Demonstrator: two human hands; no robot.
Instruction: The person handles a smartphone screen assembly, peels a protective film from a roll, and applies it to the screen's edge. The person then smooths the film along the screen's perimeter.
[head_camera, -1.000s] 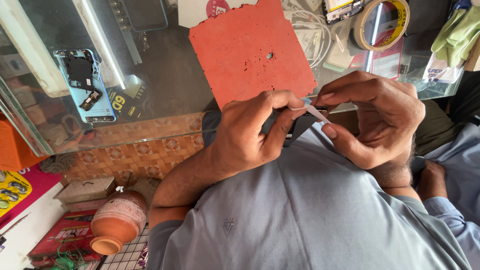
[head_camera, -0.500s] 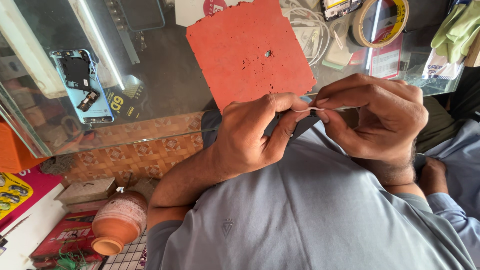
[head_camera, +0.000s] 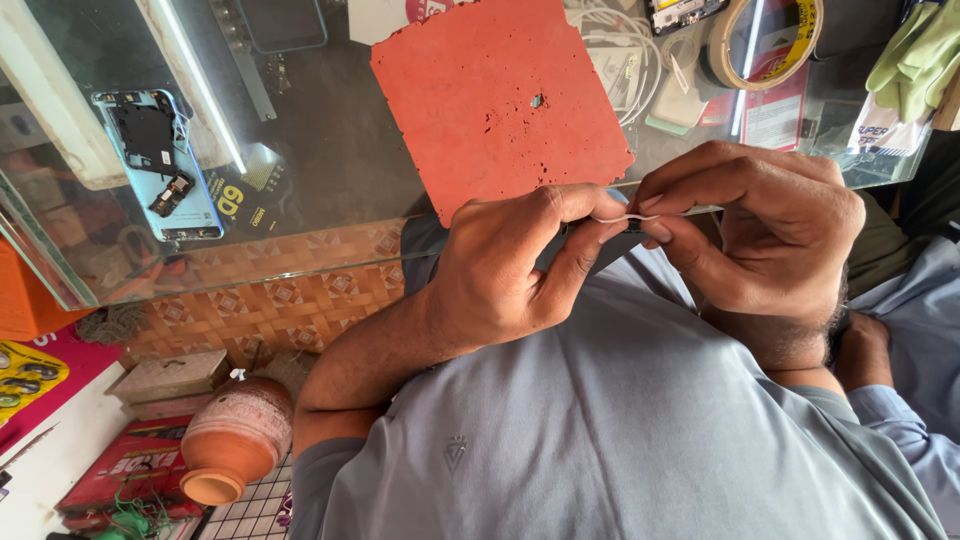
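My left hand and my right hand meet in front of my grey-blue shirt, just below the edge of a glass counter. Between them runs a thin white strip. My left thumb and forefinger pinch one end, and my right fingertips pinch the other. A dark, narrow object shows under the strip, mostly hidden by my left fingers. I cannot tell what it is.
A pitted red mat lies on the counter above my hands. A blue phone with its back off lies at the left. A tape roll, white cables and green gloves lie at the back right. A clay pot sits low left. Another person's blue sleeve is at the right.
The white strip was tilted and held close between the fingertips. It now lies level and stretches a little longer between the hands, which have stayed in the same place.
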